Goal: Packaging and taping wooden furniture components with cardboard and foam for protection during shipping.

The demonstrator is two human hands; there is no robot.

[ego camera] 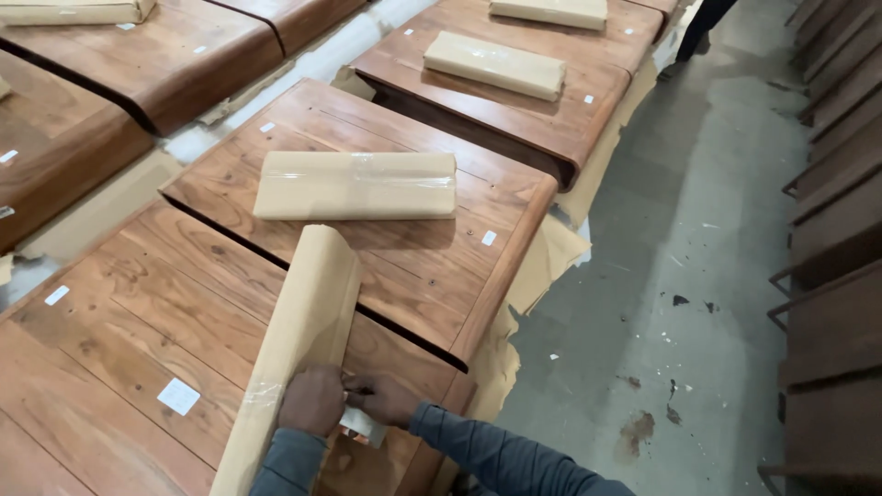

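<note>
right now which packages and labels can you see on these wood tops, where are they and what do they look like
Near package: long, tan paper wrap, slanting across the nearest top, under both hands, left hand, right hand.
Middle package: flat tan block, taped, on the next top.
Far package: same kind, one top further.
Corner packages: tan, at the upper edge.
Big label: white square, left of the hands.
Small labels: white, on the tops.
</note>
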